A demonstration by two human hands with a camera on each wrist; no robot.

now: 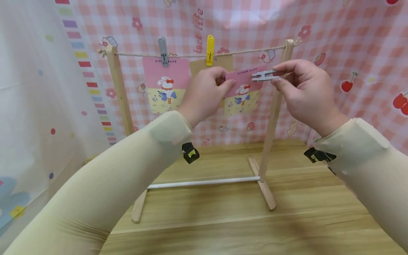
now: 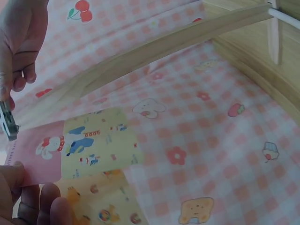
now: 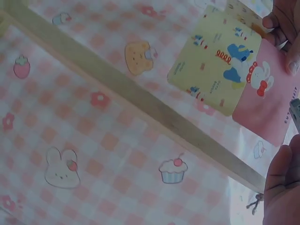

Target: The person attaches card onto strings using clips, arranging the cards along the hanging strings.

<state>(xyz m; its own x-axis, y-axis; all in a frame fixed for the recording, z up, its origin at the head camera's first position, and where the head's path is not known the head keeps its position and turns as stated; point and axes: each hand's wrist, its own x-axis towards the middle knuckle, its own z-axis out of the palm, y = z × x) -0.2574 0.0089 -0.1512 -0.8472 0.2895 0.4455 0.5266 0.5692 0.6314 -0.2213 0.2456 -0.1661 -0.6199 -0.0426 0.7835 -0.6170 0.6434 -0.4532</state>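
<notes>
My left hand (image 1: 208, 90) pinches the upper left corner of a pink and yellow card (image 1: 243, 86) with a white rabbit on it. At the card's upper right, my right hand (image 1: 307, 90) pinches a grey clothespin (image 1: 266, 75) between thumb and fingers, its tip overlapping the card in the head view. Above runs a twine line (image 1: 248, 52). A matching rabbit card (image 1: 167, 85) hangs there from another grey clothespin (image 1: 163, 52). Beside it, a yellow clothespin (image 1: 210, 50) holds a tan card (image 1: 229, 61), partly hidden behind my left hand.
The twine is tied between two wooden posts (image 1: 271, 131) of a stand. A white rod (image 1: 204, 182) joins its feet (image 1: 267, 194) on the wooden table (image 1: 223, 226). Behind the stand hangs a pink checked cloth (image 1: 242, 32), with a pale curtain (image 1: 38, 88) at left.
</notes>
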